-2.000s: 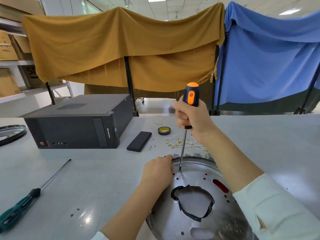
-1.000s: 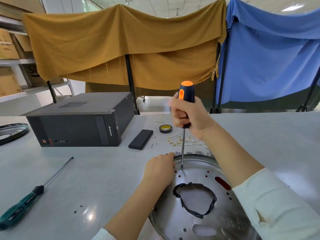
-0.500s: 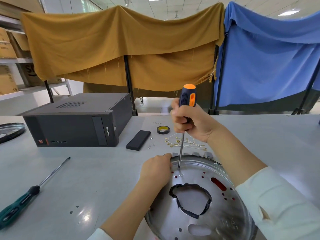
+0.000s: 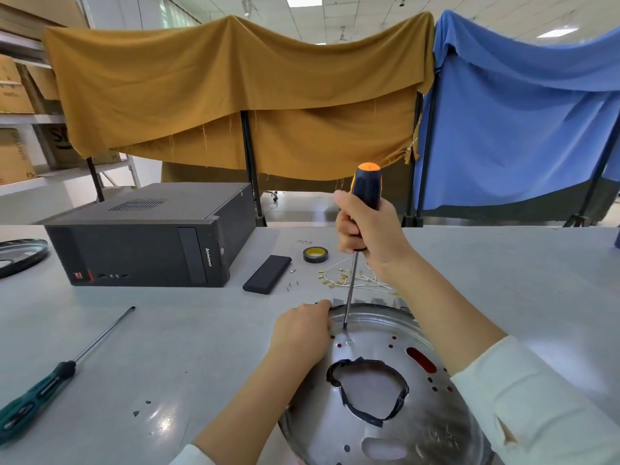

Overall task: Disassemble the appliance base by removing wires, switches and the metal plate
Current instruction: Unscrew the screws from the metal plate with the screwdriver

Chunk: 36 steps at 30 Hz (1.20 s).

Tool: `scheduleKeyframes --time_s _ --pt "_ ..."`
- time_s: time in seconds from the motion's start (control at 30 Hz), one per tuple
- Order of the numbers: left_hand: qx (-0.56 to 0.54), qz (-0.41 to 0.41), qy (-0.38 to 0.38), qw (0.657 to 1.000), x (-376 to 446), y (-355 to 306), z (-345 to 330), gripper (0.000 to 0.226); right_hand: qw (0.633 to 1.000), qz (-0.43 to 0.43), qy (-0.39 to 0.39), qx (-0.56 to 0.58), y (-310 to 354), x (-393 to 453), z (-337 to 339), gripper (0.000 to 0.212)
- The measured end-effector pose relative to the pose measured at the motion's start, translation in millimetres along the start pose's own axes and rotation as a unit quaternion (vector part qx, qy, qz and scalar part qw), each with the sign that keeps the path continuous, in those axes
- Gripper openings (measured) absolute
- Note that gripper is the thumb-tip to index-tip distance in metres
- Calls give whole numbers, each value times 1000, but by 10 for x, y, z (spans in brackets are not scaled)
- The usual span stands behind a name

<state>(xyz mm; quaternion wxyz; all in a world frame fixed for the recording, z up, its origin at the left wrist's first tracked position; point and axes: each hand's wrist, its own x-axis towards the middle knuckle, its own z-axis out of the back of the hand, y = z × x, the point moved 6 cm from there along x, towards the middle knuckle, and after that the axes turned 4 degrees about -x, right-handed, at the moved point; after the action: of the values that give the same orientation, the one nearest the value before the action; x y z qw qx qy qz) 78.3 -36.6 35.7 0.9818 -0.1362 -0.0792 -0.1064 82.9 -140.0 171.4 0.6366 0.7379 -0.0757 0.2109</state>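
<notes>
Screwdriver (image 4: 355,250) tip shifted off screw (image 4: 350,342); right hand (image 4: 369,233) fingers clenched round handle, left hand (image 4: 298,333) gripping metal plate (image 4: 436,431) rim.

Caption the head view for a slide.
Right hand drives orange-capped screwdriver into metal plate; left hand steadies its rim.

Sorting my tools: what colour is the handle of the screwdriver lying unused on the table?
Dark teal-green with black, on the spare screwdriver, clearest in the head view.

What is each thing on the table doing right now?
Orange screwdriver: upright, gripped by right hand, tip on plate.
Metal plate: flat, steadied at its rim by left hand.
Green screwdriver: lying unused.
Tape roll: lying flat.
Computer case: closed.
</notes>
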Motion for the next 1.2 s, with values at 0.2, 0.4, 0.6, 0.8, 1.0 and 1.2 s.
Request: scheduleKeyframes --time_s 0.2,0.4,0.6,0.8,1.0,1.2 --pt "-2 4 9 1000 -5 2 -10 20 997 28 13 -75 66 -29 -128 22" --pt "-2 6 8 1000 5 8 -20 27 966 130 -187 -123 65 -121 -26 29" --pt "2 1 3 1000 -1 6 -9 23 998 60 13 -25 26 46 -36 26" --pt "6 -2 3 1000 -5 -1 -8 19 991 88 -91 -39 -32 18 87 40" --pt "8 -1 4 1000 -3 -5 -18 19 979 126 -157 -11 -72 -79 143 20" --pt "9 -5 2 1000 3 -5 -21 22 992 94 -41 78 -104 -34 46 41"
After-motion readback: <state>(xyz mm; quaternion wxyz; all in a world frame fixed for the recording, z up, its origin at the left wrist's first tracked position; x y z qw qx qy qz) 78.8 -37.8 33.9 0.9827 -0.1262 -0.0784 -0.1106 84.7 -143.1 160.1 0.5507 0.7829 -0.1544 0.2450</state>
